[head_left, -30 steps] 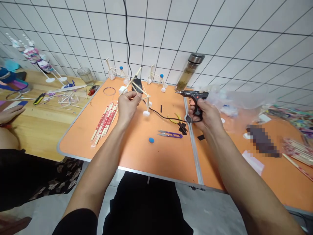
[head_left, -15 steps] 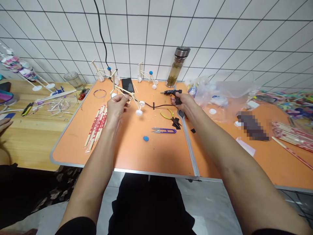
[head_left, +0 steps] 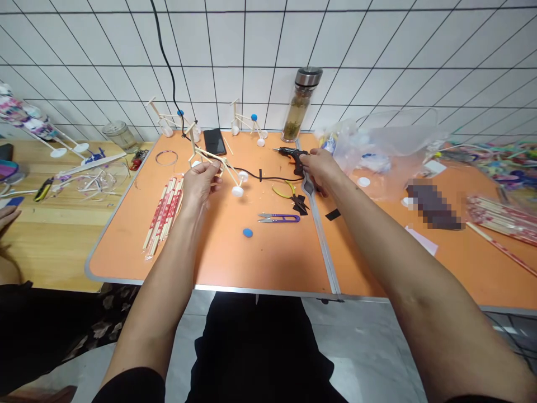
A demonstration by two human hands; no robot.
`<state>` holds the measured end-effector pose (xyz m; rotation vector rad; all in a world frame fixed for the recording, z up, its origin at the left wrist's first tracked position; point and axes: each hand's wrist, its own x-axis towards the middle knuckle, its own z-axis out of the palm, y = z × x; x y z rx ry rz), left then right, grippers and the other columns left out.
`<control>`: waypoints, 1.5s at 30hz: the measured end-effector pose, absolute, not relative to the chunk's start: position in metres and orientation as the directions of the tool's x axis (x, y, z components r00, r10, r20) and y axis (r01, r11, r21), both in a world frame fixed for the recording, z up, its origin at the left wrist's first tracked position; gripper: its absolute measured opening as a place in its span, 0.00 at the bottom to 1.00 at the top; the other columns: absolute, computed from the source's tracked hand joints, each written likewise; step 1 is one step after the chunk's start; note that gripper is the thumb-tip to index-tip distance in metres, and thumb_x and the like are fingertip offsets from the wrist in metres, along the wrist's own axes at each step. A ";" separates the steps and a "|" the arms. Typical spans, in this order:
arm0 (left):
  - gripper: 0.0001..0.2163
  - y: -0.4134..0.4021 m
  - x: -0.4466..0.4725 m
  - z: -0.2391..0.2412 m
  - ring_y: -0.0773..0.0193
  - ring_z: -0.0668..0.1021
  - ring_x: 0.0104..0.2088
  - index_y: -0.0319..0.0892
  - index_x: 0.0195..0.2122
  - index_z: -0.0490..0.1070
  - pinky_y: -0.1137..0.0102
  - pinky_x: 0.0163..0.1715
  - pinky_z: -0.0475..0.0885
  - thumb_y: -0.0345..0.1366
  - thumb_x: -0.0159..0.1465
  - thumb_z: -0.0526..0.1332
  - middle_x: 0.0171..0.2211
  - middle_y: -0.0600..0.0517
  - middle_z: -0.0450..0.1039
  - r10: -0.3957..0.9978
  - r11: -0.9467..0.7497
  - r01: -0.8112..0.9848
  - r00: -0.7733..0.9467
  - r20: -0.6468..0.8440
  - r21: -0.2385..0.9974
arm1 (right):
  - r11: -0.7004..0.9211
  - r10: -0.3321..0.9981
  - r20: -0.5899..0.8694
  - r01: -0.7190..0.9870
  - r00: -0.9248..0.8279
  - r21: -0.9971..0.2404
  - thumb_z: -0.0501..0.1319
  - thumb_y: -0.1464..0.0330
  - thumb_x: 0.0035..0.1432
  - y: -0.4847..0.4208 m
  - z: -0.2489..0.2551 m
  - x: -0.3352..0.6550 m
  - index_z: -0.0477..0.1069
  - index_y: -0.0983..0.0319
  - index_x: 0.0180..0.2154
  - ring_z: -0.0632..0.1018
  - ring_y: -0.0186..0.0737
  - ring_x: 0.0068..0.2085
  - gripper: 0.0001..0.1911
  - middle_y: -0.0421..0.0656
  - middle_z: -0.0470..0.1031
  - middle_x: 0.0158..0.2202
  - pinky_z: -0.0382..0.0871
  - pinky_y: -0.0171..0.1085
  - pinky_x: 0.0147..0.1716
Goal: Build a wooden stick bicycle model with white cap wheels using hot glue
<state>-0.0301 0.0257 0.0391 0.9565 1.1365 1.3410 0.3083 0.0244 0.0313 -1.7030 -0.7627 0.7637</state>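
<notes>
My left hand (head_left: 200, 182) is closed on a small frame of wooden sticks with white round feet (head_left: 226, 168), held just above the orange table (head_left: 277, 263). My right hand (head_left: 319, 169) grips the black glue gun (head_left: 289, 153), which rests low near the table seam, nozzle pointing left. Its black cord (head_left: 260, 178) trails across the table and up the tiled wall. Purple snips (head_left: 280, 218), a blue ball (head_left: 248, 233) and yellow-handled pliers (head_left: 282, 193) lie between my hands.
Packs of chopsticks (head_left: 164, 212) lie left of my left hand. A phone (head_left: 214, 141), two finished stick models (head_left: 247, 120) and a tea bottle (head_left: 301, 105) stand at the back. Plastic bags (head_left: 386, 145) and clutter cover the right. Another person's hand (head_left: 6, 215) rests on the wooden table at left.
My right hand has carried the glue gun away from me and lowered it to the table near the seam. The left hand keeps the stick frame, shifted slightly left.
</notes>
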 end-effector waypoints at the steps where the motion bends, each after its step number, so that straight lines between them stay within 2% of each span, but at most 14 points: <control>1: 0.21 0.026 -0.030 0.038 0.74 0.77 0.24 0.43 0.34 0.80 0.78 0.21 0.68 0.50 0.53 0.86 0.34 0.54 0.82 0.993 0.045 -0.219 -0.094 -0.067 0.975 | -0.212 0.803 -0.097 0.129 0.588 -0.969 0.72 0.75 0.60 0.016 0.031 0.310 0.75 0.64 0.58 0.68 0.35 0.23 0.24 0.35 0.71 0.27 0.60 0.32 0.19; 4: 0.23 0.026 -0.031 0.039 0.74 0.77 0.24 0.43 0.35 0.80 0.78 0.21 0.68 0.50 0.52 0.87 0.34 0.54 0.82 0.993 0.054 -0.215 -0.095 -0.076 0.975 | -0.086 0.821 0.061 0.229 0.568 -0.970 0.67 0.73 0.63 -0.011 0.022 0.315 0.73 0.61 0.65 0.73 0.36 0.27 0.29 0.41 0.81 0.38 0.68 0.34 0.24; 6: 0.22 0.025 -0.032 0.041 0.74 0.77 0.24 0.43 0.35 0.79 0.78 0.22 0.69 0.49 0.52 0.87 0.34 0.55 0.82 0.993 0.071 -0.215 -0.077 -0.089 0.974 | 0.002 0.846 0.174 0.324 0.505 -0.946 0.67 0.71 0.64 -0.030 0.012 0.314 0.76 0.60 0.63 0.81 0.39 0.36 0.26 0.45 0.86 0.47 0.78 0.38 0.35; 8: 0.22 0.023 -0.031 0.043 0.73 0.78 0.24 0.43 0.34 0.79 0.78 0.22 0.69 0.48 0.52 0.87 0.34 0.55 0.82 0.992 0.098 -0.208 -0.058 -0.112 0.973 | 0.041 0.864 0.234 0.401 0.446 -0.915 0.67 0.69 0.67 -0.045 0.002 0.310 0.79 0.60 0.62 0.85 0.44 0.43 0.23 0.48 0.88 0.50 0.82 0.44 0.46; 11: 0.20 0.019 -0.028 0.049 0.74 0.77 0.23 0.43 0.33 0.77 0.77 0.21 0.69 0.45 0.54 0.87 0.33 0.56 0.81 0.987 0.118 -0.208 -0.081 -0.137 0.971 | 0.050 0.867 0.283 0.493 0.409 -0.868 0.65 0.68 0.71 -0.058 -0.007 0.302 0.82 0.61 0.63 0.87 0.48 0.46 0.22 0.48 0.89 0.49 0.82 0.49 0.55; 17: 0.17 0.009 -0.021 0.056 0.74 0.77 0.23 0.43 0.32 0.77 0.77 0.21 0.70 0.40 0.55 0.85 0.32 0.56 0.81 0.980 0.143 -0.220 -0.108 -0.170 0.965 | 0.025 0.880 0.333 0.669 0.337 -0.743 0.63 0.69 0.72 -0.064 -0.003 0.299 0.84 0.58 0.63 0.88 0.52 0.53 0.22 0.47 0.91 0.51 0.80 0.52 0.61; 22: 0.15 0.005 -0.023 0.052 0.73 0.78 0.23 0.43 0.35 0.80 0.76 0.23 0.71 0.39 0.56 0.84 0.31 0.57 0.81 0.972 0.173 -0.229 -0.120 -0.204 0.958 | 0.034 0.880 0.404 0.815 0.250 -0.578 0.60 0.69 0.74 -0.069 -0.008 0.298 0.89 0.60 0.60 0.87 0.59 0.60 0.22 0.51 0.92 0.50 0.69 0.59 0.75; 27: 0.14 0.000 -0.021 0.050 0.74 0.77 0.21 0.42 0.34 0.78 0.77 0.21 0.70 0.37 0.61 0.83 0.30 0.57 0.80 0.964 0.197 -0.248 -0.128 -0.234 0.948 | 0.034 0.885 0.408 0.840 0.227 -0.541 0.61 0.66 0.74 -0.070 -0.015 0.295 0.90 0.61 0.60 0.88 0.62 0.58 0.22 0.54 0.92 0.53 0.76 0.57 0.66; 32: 0.11 -0.002 -0.016 0.045 0.75 0.76 0.19 0.41 0.35 0.78 0.78 0.19 0.69 0.34 0.68 0.78 0.28 0.58 0.80 0.947 0.235 -0.257 -0.157 -0.280 0.937 | 0.021 0.886 0.407 0.858 0.221 -0.512 0.61 0.66 0.74 -0.071 -0.016 0.292 0.91 0.58 0.57 0.90 0.62 0.55 0.21 0.51 0.93 0.50 0.79 0.54 0.59; 40: 0.11 0.006 -0.018 0.033 0.75 0.75 0.19 0.41 0.34 0.77 0.79 0.17 0.67 0.34 0.71 0.77 0.28 0.55 0.80 0.945 0.260 -0.233 -0.139 -0.296 0.937 | 0.000 0.896 0.390 0.878 0.212 -0.479 0.60 0.66 0.74 -0.072 -0.012 0.287 0.92 0.56 0.57 0.90 0.63 0.55 0.22 0.49 0.93 0.52 0.81 0.53 0.54; 45: 0.14 0.015 -0.020 0.027 0.75 0.74 0.19 0.41 0.34 0.75 0.80 0.15 0.63 0.34 0.69 0.79 0.27 0.56 0.78 0.942 0.273 -0.215 -0.139 -0.306 0.938 | -0.015 0.901 0.378 0.888 0.212 -0.460 0.61 0.66 0.75 -0.072 -0.010 0.287 0.92 0.57 0.57 0.90 0.65 0.57 0.22 0.49 0.93 0.53 0.81 0.55 0.56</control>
